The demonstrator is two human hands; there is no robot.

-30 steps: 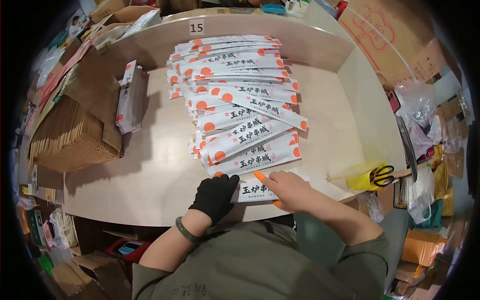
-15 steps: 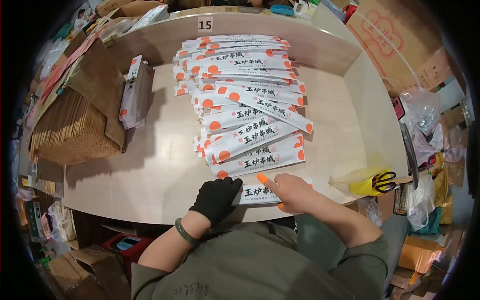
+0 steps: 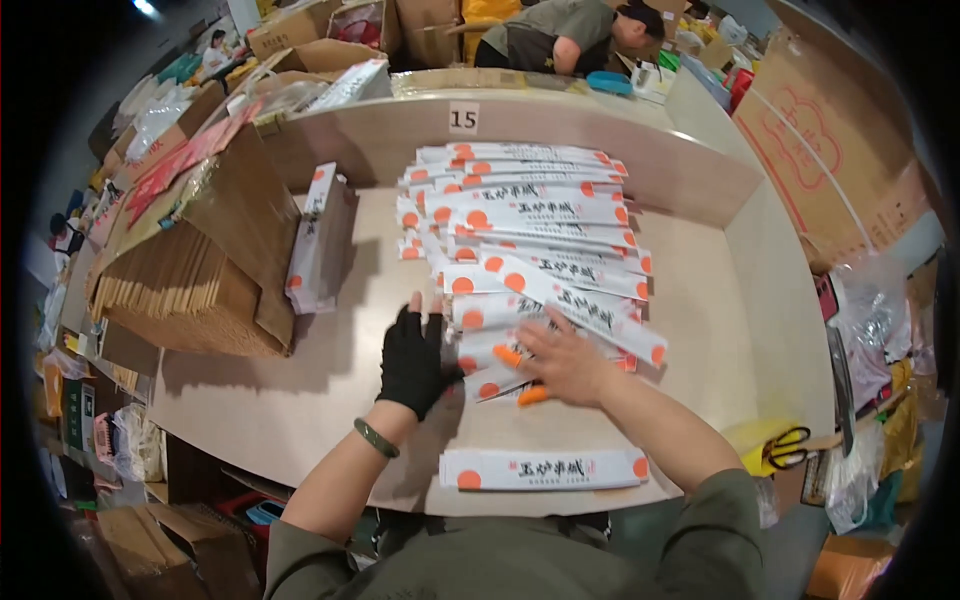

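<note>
Long narrow white paper sleeves (image 3: 540,213) with orange dots and dark lettering lie in a fanned, overlapping pile on the table. My right hand (image 3: 568,362), with orange covers on two fingertips, rests open on the near part of this pile. In a black glove with bare fingertips, my left hand (image 3: 411,358) is beside the pile's left edge, fingers stretched out and holding nothing. A neat flat stack of the same sleeves (image 3: 545,469) lies alone along the table's front edge; its thickness is hard to tell.
A cardboard box (image 3: 235,205) packed with thin brown strips stands at the left, with a wrapped sleeve bundle (image 3: 320,240) beside it. Black-handled scissors (image 3: 787,448) lie by yellow plastic at the right edge. Low walls (image 3: 370,135) border the table. Beyond, a person (image 3: 560,40) bends over.
Both hands have let go of the sleeves at the front edge and moved forward to the pile. My view has tilted up, bringing the person beyond the wall into sight.
</note>
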